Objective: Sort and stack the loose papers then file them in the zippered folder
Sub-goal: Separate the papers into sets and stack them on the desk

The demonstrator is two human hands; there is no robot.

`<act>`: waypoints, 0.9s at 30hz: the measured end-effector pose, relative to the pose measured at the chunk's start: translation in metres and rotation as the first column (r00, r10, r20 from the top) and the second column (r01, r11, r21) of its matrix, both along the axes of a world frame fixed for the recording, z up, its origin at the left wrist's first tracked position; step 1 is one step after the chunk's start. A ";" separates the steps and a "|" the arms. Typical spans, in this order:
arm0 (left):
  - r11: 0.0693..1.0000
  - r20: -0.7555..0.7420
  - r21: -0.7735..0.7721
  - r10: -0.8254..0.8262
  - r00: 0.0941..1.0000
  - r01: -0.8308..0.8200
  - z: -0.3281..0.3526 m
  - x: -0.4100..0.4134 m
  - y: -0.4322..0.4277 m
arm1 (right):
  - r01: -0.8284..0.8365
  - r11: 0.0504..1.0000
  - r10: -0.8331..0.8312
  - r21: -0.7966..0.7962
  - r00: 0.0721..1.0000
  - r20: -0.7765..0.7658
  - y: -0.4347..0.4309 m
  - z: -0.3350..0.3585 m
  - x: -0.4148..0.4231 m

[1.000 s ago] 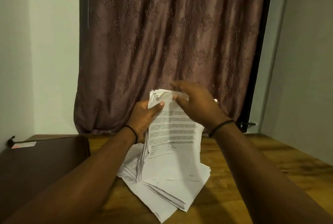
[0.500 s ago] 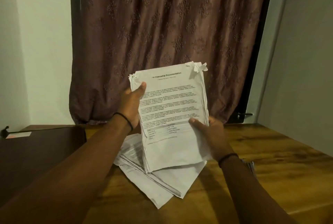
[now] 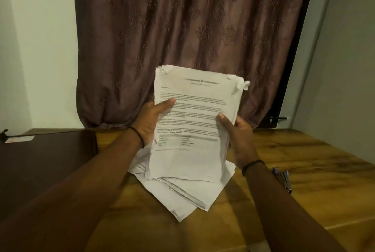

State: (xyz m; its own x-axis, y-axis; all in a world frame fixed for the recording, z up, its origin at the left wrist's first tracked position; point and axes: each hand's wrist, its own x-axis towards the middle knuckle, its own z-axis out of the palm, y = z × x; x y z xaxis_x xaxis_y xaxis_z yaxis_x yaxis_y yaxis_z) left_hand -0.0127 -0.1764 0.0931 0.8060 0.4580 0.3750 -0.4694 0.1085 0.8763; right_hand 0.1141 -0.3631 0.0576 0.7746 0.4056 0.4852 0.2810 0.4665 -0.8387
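A thick stack of printed papers [image 3: 194, 121] stands nearly upright above the table, text side toward me. My left hand [image 3: 151, 119] grips its left edge with the thumb across the front page. My right hand [image 3: 236, 130] holds the right edge lower down, thumb on the page. Some top corners are torn or curled. Under the stack, more loose papers [image 3: 186, 197] lie fanned out on the wooden table [image 3: 304, 180]. A dark brown folder [image 3: 44, 160] lies flat at the left.
A small stapler [image 3: 284, 178] lies on the table just right of my right forearm. A brown patterned curtain [image 3: 182, 38] hangs behind the table. Walls close in at the left and the right.
The stack came up to stand upright facing me. My right hand left the top edge and took the right side; my left hand slid lower on the left edge.
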 end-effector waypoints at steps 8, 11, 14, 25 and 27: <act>0.994 -0.042 -0.107 -0.003 0.999 -0.002 0.010 0.012 0.006 | 0.011 1.000 -0.009 -0.020 0.996 0.093 0.003 0.014 0.006; 0.993 -0.037 -0.113 -0.016 0.999 0.012 0.024 0.008 0.018 | 0.182 0.949 -0.095 -0.258 0.944 0.316 -0.010 0.044 0.023; 0.999 -0.128 -0.035 0.028 0.991 -0.032 0.030 0.003 0.025 | 0.277 0.869 -0.071 -0.409 0.890 0.451 -0.020 0.070 0.037; 0.982 -0.492 -0.169 -0.012 0.870 -0.082 -0.085 0.020 -0.002 | 0.790 0.371 -0.268 -0.488 0.595 0.758 0.010 -0.009 0.028; 0.968 -0.500 -0.228 -0.021 0.866 -0.108 -0.096 0.024 -0.004 | 0.720 0.416 -0.109 -0.556 0.646 0.755 0.023 -0.029 0.004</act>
State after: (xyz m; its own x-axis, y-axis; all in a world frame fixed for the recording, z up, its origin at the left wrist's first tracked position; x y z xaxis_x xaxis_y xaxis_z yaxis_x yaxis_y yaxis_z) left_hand 0.0110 -0.1800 -0.0029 0.8316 0.5204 -0.1941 0.0101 0.3354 0.9420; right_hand 0.1179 -0.3399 0.0281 0.6695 0.5223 0.5281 0.7301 -0.5935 -0.3386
